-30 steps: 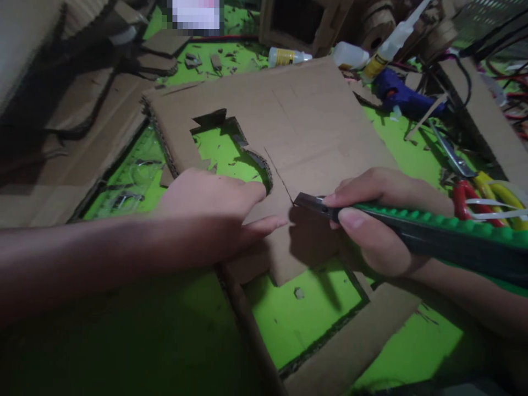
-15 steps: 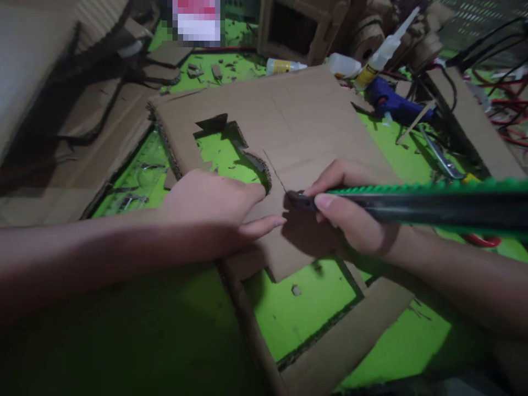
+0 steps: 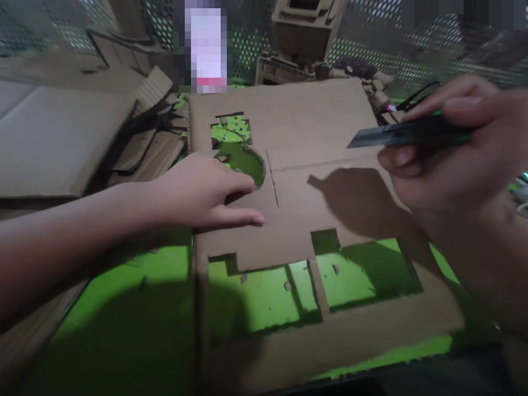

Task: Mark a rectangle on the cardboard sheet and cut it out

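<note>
A large cardboard sheet with several cut-out openings lies over a green surface. My left hand rests on the sheet's left part beside the curved opening, thumb and forefinger apart. In my right hand, raised above the sheet's right side, is a utility knife; its blade points left, apart from the cardboard. A thin dark slit runs down the sheet just right of the curved opening. The hand and knife throw a shadow on the cardboard.
Stacked cardboard pieces lie at the left. Behind the sheet stands a cardboard structure before a perforated metal panel. Small scraps lie on the green tabletop. Dark cables are at the back right.
My right hand has lifted the knife off the slit and moved up and right. My left hand stays on the cardboard. The view has shifted, showing more of the sheet and the back panel.
</note>
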`<state>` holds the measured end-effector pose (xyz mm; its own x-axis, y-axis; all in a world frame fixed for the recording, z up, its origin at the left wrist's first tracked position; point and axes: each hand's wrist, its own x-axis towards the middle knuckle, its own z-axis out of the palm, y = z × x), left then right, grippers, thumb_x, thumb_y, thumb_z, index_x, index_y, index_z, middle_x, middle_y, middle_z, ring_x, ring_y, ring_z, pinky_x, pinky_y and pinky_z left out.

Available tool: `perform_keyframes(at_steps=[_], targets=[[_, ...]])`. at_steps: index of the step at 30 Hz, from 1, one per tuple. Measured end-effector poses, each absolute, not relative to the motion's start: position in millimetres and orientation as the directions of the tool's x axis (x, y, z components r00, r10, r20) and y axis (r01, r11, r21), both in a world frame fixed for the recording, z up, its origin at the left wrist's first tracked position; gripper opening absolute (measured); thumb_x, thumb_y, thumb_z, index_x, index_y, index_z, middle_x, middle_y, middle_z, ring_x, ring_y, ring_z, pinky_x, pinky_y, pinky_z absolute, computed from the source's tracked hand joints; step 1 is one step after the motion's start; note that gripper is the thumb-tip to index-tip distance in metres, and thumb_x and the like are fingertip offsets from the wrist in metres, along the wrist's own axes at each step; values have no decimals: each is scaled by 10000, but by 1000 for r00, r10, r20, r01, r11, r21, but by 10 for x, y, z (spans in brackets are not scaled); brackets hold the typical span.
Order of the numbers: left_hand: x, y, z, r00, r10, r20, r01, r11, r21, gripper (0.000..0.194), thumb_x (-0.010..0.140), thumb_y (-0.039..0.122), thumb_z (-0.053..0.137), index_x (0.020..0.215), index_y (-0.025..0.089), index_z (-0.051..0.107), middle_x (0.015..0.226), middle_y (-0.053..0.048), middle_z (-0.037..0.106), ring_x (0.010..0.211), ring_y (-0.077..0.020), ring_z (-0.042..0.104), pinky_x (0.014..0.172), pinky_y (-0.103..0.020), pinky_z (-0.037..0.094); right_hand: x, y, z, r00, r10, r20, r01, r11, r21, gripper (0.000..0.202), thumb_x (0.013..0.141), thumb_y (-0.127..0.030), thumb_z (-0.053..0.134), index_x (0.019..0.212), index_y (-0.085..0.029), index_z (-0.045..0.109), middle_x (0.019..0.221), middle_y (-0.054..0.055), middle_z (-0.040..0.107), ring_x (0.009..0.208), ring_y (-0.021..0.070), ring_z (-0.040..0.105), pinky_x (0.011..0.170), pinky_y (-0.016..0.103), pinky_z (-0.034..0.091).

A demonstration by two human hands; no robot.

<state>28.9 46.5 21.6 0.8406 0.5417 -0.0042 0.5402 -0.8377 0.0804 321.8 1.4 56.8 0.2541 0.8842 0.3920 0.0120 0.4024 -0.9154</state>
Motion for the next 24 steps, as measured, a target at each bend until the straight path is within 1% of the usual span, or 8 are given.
perform_keyframes(at_steps=[3,7,11,13,15,18,21,24], targets=[[309,604,275,890,454,-31,455,-884,112,550,912,717,656,696,258,445,520,37,477,501,-171,471,538,-338,256,3213,-72,548,182,902,391,57,388,-920,26,578,-217,635,559,-234,637,457,-45,543,328,100,461,301,232,226],[384,711,367,867,434,-246,470,-876,109,390,963,596,645,812,243,572,686,-20,651,615,-206,586,578,-326,342,3228,-145,495,162,913,374,65,368,-927,73,573,-221,609,547,-233,676,414,-44,555,294,96,450,274,212,248],[482,658,452,797,509,-324,543,-840,14,322,979,504,614,1078,205,679,980,-119,768,898,-292,692,744,-354,462,3303,-174,411,179,921,347,61,342,-938,55,561,-225,627,548,-230,681,436,-42,570,298,96,469,271,205,245],[518,566,470,750,575,-327,588,-806,-68,393,992,551,568,1084,198,714,1010,-139,782,978,-333,696,863,-416,490,3341,-188,364,180,925,333,55,329,-943,41,566,-238,643,555,-225,681,437,-38,562,296,93,467,272,203,228],[522,453,461,717,618,-322,617,-778,-117,578,956,694,546,1141,183,743,1085,-179,793,1067,-386,695,962,-491,498,3376,-207,319,153,942,299,55,294,-954,28,585,-240,664,574,-224,684,445,-33,567,310,96,486,290,211,252],[467,293,418,722,592,-357,603,-792,-93,1022,792,814,638,1558,141,558,1420,-268,699,1328,-477,608,1112,-584,466,3417,-243,260,118,961,251,63,245,-967,31,633,-211,684,611,-223,703,454,-23,583,349,105,524,338,220,323],[410,174,390,707,584,-398,611,-788,-73,1118,760,637,684,1691,103,372,1490,-284,635,1390,-463,579,1184,-597,441,3436,-269,214,109,961,253,58,248,-967,43,654,-196,687,620,-222,697,469,-19,594,372,102,521,354,220,324],[400,95,382,688,593,-419,614,-783,-99,1062,717,457,668,1665,59,403,1436,-279,650,1343,-439,616,1156,-558,494,3439,-273,185,73,964,254,56,250,-967,35,677,-214,697,648,-221,678,462,-17,569,381,109,515,347,223,283]])
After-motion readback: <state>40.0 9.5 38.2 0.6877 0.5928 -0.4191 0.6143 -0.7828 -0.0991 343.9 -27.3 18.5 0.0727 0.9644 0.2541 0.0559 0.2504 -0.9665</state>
